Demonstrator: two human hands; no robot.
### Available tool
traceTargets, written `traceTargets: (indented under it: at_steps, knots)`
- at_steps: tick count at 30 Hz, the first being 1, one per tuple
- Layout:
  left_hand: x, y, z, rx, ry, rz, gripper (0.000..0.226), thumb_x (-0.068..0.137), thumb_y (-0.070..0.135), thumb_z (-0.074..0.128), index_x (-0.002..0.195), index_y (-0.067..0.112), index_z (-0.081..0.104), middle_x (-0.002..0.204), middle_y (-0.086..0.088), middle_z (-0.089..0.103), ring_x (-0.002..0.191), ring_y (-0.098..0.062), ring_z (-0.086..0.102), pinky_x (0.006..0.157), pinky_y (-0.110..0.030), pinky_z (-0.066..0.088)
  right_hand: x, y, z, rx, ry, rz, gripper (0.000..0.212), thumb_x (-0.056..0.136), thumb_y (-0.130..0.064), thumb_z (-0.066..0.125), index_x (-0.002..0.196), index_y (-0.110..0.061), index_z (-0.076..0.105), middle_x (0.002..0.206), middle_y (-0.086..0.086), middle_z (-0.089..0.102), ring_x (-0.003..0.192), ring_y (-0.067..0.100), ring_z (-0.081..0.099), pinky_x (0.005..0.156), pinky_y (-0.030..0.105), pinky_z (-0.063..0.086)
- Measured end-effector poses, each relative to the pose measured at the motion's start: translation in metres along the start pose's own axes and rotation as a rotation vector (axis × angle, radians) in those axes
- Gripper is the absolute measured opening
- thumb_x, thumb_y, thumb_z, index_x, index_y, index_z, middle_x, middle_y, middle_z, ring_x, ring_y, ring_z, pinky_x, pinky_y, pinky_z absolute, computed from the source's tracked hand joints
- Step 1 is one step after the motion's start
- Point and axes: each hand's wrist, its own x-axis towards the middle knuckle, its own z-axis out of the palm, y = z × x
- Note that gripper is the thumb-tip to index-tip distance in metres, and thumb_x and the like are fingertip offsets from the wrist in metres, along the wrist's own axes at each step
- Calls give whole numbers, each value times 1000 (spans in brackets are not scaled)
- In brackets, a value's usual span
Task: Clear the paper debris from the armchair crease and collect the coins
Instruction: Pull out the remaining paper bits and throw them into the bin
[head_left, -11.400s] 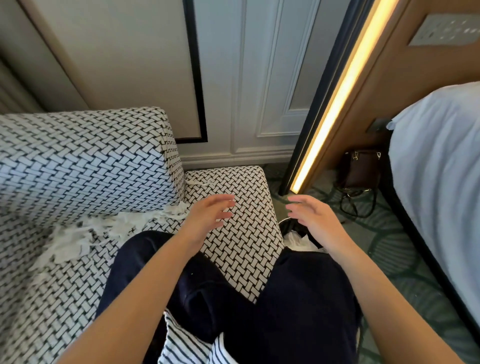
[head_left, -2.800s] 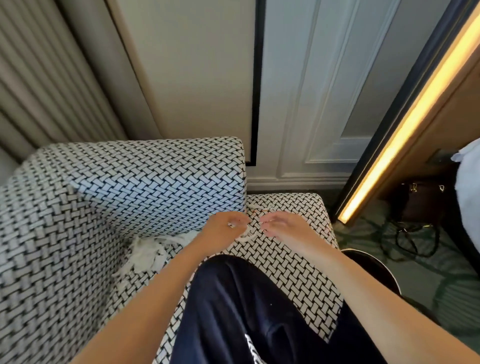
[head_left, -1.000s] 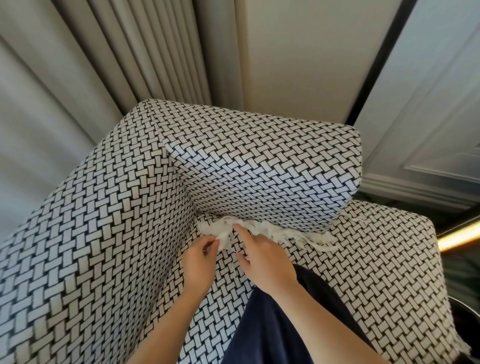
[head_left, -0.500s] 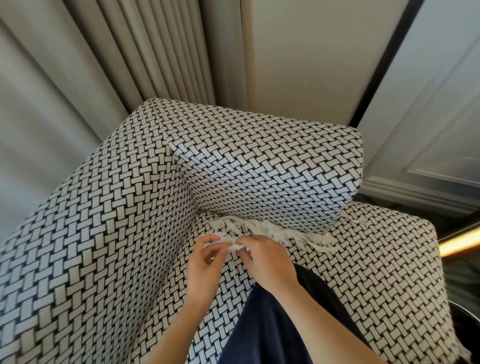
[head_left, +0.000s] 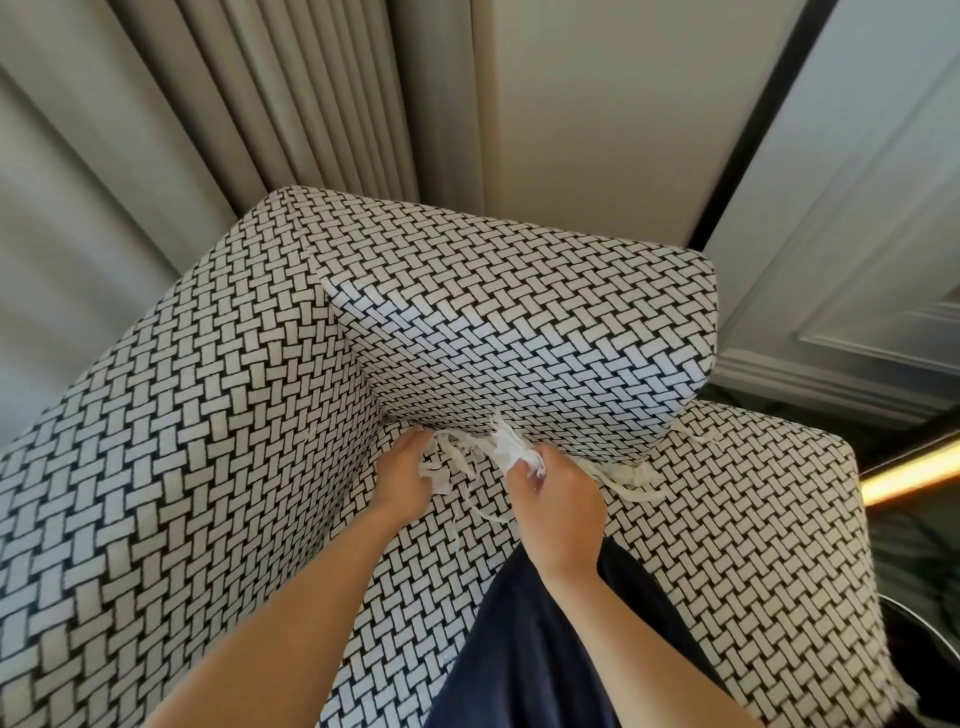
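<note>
head view: woven armchair (head_left: 519, 322), curtains (head_left: 291, 104); right hand (head_left: 561, 499) grips paper shreds (head_left: 511, 449), left hand (head_left: 402, 475) unclear.

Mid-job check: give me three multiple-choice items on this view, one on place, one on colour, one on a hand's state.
1. Where do the loose paper strips lie? A on the floor; B along the armchair crease; C on the curtain.
2. What colour is the paper? A white; B red; C green.
3. The right hand is: A flat and open; B holding a coin; C gripping a paper wad.
Answers: B, strips trail along the crease; A, every shred is white; C, fingers curl round the wad.
</note>
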Motion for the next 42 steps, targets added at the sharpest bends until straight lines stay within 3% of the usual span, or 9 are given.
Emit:
traceTargets:
  at_steps: [12, 18, 24, 28, 30, 32, 35, 37, 42]
  knots:
    - [20, 12, 0, -122, 150, -27, 37, 88, 3, 59, 125, 6, 58, 105, -12, 67, 89, -18, 59, 81, -26, 49, 6, 3, 5, 57, -8, 1, 18, 89, -27, 56, 90, -12, 67, 58, -15, 47, 43, -7, 35, 42, 10, 23]
    - [26, 29, 10, 37, -88, -15, 34, 88, 12, 62, 121, 7, 60, 110, -11, 59, 93, -19, 56, 85, -22, 44, 5, 4, 5, 108, 54, 18, 14, 88, -23, 60, 86, -11, 66, 58, -13, 51, 45, -8, 36, 43, 10, 22]
    - [29, 35, 15, 57, 8, -51, 39, 90, 7, 57, 128, 4, 55, 138, -16, 39, 123, -28, 44, 110, -25, 24, 6, 4, 5, 104, 53, 15, 14, 88, -23, 60, 85, -11, 66, 60, -12, 52, 47, -9, 38, 46, 9, 23]
    - [26, 35, 10, -33, 42, -142, 20, 91, 7, 55, 106, 3, 68, 94, -10, 66, 79, -18, 58, 67, -22, 45, 6, 6, 5, 99, 55, 11, 14, 89, -23, 59, 87, -11, 67, 59, -12, 52, 46, -9, 37, 46, 8, 22]
    - [24, 32, 7, -83, 111, -223, 23, 88, 7, 59, 66, 10, 65, 57, 0, 51, 50, -11, 41, 42, -19, 27, 7, 6, 5, 100, 53, 8, 14, 89, -23, 59, 86, -12, 66, 58, -12, 51, 45, -7, 37, 45, 9, 22]
    - [20, 27, 6, -147, 135, -271, 38, 84, 8, 64, 49, 16, 50, 47, 2, 41, 44, -12, 34, 41, -22, 22, 7, 6, 5, 103, 47, 12, 14, 89, -23, 59, 82, -12, 65, 55, -14, 47, 43, -6, 36, 43, 10, 22]
    - [9, 28, 3, -252, 133, -302, 6, 82, 11, 69, 77, 12, 73, 76, -3, 69, 55, -16, 56, 49, -20, 39, 6, 7, 5, 96, 39, 23, 16, 89, -23, 59, 76, -13, 62, 53, -17, 42, 41, -6, 34, 40, 12, 24]
    - [1, 26, 6, -306, 122, -301, 18, 82, 12, 70, 98, 5, 73, 92, -9, 73, 57, -13, 58, 56, -21, 46, 6, 9, 5, 89, 21, 21, 16, 90, -24, 58, 79, -13, 63, 55, -14, 48, 42, -5, 36, 41, 12, 24]
    - [-16, 26, 4, -405, 97, -306, 16, 83, 13, 69, 96, 5, 73, 78, -9, 68, 61, -13, 56, 54, -21, 44, 7, 10, 1, 73, -24, 7, 17, 90, -24, 54, 84, -12, 63, 53, -12, 46, 41, 0, 36, 41, 13, 24]
